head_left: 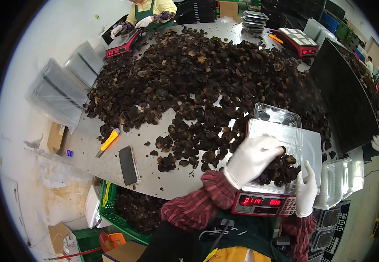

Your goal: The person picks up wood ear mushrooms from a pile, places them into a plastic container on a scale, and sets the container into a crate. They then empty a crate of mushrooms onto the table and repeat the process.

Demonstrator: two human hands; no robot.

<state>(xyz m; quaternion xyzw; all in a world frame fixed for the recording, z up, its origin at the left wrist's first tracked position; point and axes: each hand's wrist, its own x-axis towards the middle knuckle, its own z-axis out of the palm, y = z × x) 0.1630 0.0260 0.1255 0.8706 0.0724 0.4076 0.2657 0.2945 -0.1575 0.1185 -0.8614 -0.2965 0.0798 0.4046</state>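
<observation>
My left hand (256, 160), in a white glove, reaches over the plastic tray on the scale. Its fingers are pinched together, with a dark wood ear mushroom (283, 150) at the tips. Below it lies a small heap of wood ear mushrooms (285, 171) in the clear tray (309, 146). My right hand (306, 192), also gloved, is at the tray's right front side, thumb and forefinger apart beside the heap. The red digital scale (259, 204) under the tray reads 0.114 and 0.00. An open clear container (277, 114) stands behind it.
A large mound of wood ears (207, 74) covers the metal table (85, 150). An orange cutter (109, 140) and a phone (128, 166) lie at left. Nested clear trays (335, 183) stand right. A green crate (111, 209) sits below. A co-worker (150, 11) works at another scale (122, 46).
</observation>
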